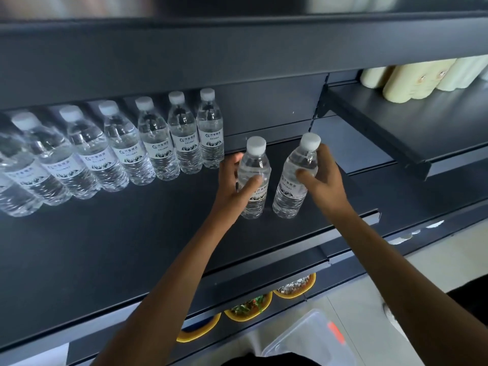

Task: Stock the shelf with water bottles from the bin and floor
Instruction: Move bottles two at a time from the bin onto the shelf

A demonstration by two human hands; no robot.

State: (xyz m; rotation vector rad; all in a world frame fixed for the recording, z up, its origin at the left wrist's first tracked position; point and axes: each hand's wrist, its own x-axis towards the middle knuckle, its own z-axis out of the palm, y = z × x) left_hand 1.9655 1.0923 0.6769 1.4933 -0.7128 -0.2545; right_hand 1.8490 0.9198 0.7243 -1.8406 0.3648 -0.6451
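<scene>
You face a dark metal shelf above a pale tiled floor. Seven clear plastic water bottles with white caps line its back, the leftmost blurred. Your left hand and right hand each clasp one more bottle standing upright on the shelf.

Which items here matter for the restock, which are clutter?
Job: clear plastic water bottle in left hand; second bottle in right hand; row of shelved bottles; dark metal shelf; clear plastic bin.
Clutter: cream packs; yellow bowls.
</scene>
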